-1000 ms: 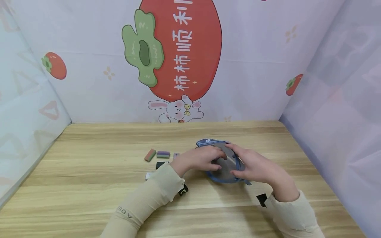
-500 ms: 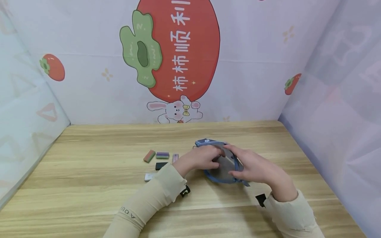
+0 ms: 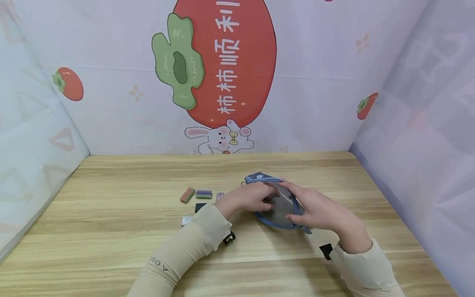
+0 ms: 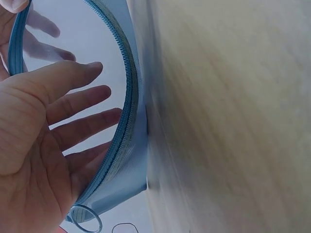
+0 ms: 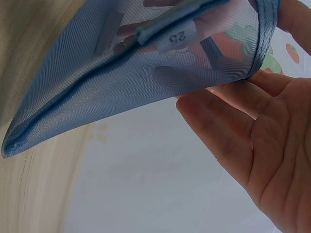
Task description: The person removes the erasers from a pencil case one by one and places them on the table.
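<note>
A blue mesh zip pouch [image 3: 280, 208] stands with its mouth spread wide on the wooden table, its zipper edge curving round the opening in the left wrist view. My left hand [image 4: 53, 126] reaches into that mouth, fingers extended and apart, with nothing in its grasp. At the pouch's right side, my right hand [image 3: 315, 206] grips the rim between thumb and fingers; some of its fingers show through the mesh in the left wrist view. A white tag [image 5: 177, 41] printed 25 and a dark flat strip [image 5: 109, 34] show at the mesh in the right wrist view.
Left of the pouch lie several small blocks: an orange-and-green one [image 3: 187, 195], a purple-and-green one [image 3: 203, 194], a pink one [image 3: 220, 196], a black one [image 3: 200, 207] and a white one [image 3: 186, 221]. The left forearm partly covers this group. A printed backdrop [image 3: 315, 111] rises behind the table.
</note>
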`<state>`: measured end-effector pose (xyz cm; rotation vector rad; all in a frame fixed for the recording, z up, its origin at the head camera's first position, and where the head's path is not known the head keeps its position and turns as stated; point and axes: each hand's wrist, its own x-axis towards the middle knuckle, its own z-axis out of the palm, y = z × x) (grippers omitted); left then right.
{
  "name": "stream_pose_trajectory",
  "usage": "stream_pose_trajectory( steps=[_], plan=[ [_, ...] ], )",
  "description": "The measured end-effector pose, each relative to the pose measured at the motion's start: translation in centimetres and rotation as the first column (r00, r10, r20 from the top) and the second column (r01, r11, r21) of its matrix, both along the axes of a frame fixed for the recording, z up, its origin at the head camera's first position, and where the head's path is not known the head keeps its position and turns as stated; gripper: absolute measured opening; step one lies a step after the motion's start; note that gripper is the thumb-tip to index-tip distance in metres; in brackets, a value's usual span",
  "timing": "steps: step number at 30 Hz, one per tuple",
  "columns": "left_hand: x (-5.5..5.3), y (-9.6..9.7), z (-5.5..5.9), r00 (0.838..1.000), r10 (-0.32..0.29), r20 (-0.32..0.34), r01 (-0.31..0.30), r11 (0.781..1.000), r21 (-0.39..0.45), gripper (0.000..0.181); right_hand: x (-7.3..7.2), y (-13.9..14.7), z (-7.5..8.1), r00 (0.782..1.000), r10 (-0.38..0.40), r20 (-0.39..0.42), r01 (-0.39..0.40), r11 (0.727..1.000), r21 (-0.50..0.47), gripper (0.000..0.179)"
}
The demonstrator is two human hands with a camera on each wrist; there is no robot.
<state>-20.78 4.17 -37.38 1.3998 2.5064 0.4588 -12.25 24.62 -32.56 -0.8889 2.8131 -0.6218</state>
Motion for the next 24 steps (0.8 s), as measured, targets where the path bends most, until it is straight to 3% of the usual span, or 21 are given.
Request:
stream_pose_trajectory(
  steps=[10,24],
  plan=[
    [-0.74,-0.07,-0.11,0.995,-0.046,0.088,0.046,0.999,0.008,0.038,0.05,0.04,-0.07,1.000,-0.006,-0.015,0.006,1.000,0.004,0.079],
    [-0.99,-0.20,-0.30,0.992,-0.052,0.113,0.053,0.999,-0.008,0.042,0.08,-0.12,-0.07,1.000,-0.017,0.008,0.017,1.000,0.005,0.079]
  ],
)
